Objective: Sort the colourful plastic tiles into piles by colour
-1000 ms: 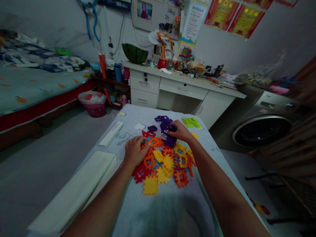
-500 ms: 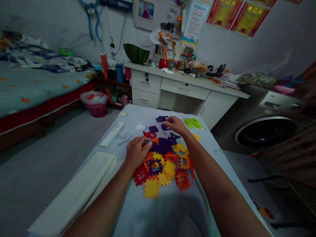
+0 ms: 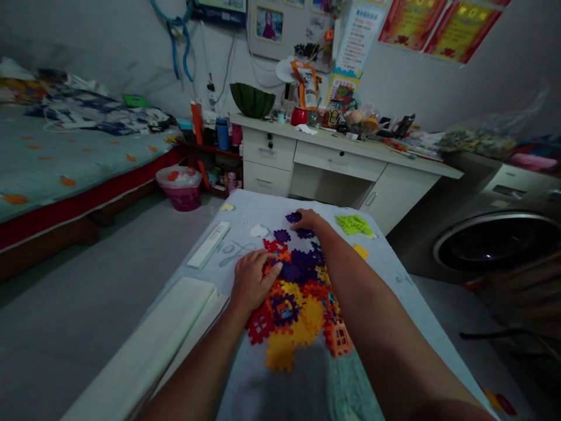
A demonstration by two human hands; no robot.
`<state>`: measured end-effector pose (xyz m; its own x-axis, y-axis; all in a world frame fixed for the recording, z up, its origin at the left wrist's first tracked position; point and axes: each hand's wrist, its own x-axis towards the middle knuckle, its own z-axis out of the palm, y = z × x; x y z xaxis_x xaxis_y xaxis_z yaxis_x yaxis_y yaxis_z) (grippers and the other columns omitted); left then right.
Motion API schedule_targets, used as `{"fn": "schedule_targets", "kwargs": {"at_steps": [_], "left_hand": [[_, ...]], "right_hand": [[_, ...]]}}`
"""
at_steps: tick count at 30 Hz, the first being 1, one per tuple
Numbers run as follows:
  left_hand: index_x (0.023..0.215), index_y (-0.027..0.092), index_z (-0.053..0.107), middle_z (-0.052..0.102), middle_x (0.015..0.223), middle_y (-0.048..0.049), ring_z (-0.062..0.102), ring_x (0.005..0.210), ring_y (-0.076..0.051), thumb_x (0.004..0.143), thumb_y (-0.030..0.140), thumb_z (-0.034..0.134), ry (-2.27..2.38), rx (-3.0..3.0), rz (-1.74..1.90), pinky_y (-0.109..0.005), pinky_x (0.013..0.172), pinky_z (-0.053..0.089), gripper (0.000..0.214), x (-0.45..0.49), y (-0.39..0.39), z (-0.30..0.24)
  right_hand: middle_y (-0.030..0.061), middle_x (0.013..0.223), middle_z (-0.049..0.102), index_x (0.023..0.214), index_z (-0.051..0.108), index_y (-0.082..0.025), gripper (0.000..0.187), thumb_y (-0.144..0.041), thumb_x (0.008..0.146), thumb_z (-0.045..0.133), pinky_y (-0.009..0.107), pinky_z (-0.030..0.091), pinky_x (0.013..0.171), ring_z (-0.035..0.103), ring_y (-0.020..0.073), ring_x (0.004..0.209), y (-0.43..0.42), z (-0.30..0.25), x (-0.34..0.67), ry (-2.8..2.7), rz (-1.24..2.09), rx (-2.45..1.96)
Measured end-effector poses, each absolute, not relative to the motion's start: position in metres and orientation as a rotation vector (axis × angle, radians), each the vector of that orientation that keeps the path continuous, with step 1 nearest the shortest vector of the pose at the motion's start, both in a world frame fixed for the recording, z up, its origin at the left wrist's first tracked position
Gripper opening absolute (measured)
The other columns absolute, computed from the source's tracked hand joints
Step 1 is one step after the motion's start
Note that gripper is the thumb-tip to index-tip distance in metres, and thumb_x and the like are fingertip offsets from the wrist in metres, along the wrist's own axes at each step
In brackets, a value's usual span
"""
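A heap of toothed plastic building tiles lies on the cloth-covered table (image 3: 390, 304). It holds purple tiles (image 3: 302, 266), yellow tiles (image 3: 280, 351), red tiles (image 3: 259, 324) and an orange window tile (image 3: 339, 339). My left hand (image 3: 253, 279) rests at the heap's left edge, fingers loosely spread and thumb apart. Farther out, my right hand (image 3: 312, 221) has its thumb and fingers closed at a purple tile (image 3: 293, 217); the fingers partly cover it. Another purple tile (image 3: 305, 233) lies beneath that hand, and a purple tile (image 3: 282, 235) sits to its left.
Bright green tiles (image 3: 354, 224) lie at the far right of the table. On the left are a narrow white box (image 3: 208, 245) and a long pale folded slab (image 3: 153, 345). Beyond stand a white desk (image 3: 267, 152), a washing machine (image 3: 491, 216) and a pink bin (image 3: 184, 196).
My right hand has reached slightly left to the far purple tile. My left hand stays by the heap. The whole view has shifted a little, so everything appears farther right and lower.
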<state>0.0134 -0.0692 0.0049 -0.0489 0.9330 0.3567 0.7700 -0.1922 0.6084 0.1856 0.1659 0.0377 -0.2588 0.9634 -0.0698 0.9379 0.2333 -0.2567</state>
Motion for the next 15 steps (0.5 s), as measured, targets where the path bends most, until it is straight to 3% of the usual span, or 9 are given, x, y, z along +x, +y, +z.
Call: {"fn": "schedule_targets", "kwargs": {"at_steps": [7, 15], "left_hand": [[0.104, 0.027, 0.066, 0.067, 0.120, -0.0046, 0.058, 0.114, -0.026, 0.091, 0.051, 0.048, 1.851, 1.987, 1.071, -0.046, 0.100, 0.039, 0.033, 0.014, -0.069, 0.004], [0.104, 0.025, 0.066, 0.068, 0.116, -0.0045, 0.059, 0.112, -0.025, 0.091, 0.051, 0.048, 1.841, 2.000, 1.076, -0.044, 0.098, 0.040, 0.034, 0.014, -0.068, 0.004]], "right_hand": [[0.0081, 0.106, 0.052, 0.097, 0.066, -0.018, 0.032, -0.030, 0.069, 0.074, 0.032, 0.046, 0.088, 0.055, 0.0215, 0.101, 0.139, 0.032, 0.213, -2.372, 0.307, -1.787], [0.0036, 0.106, 0.043, 0.097, 0.061, -0.019, 0.036, -0.020, 0.064, 0.074, 0.033, 0.044, 0.096, 0.051, 0.0176, 0.097, 0.083, 0.047, 0.259, -2.154, 0.380, -1.578]]}}
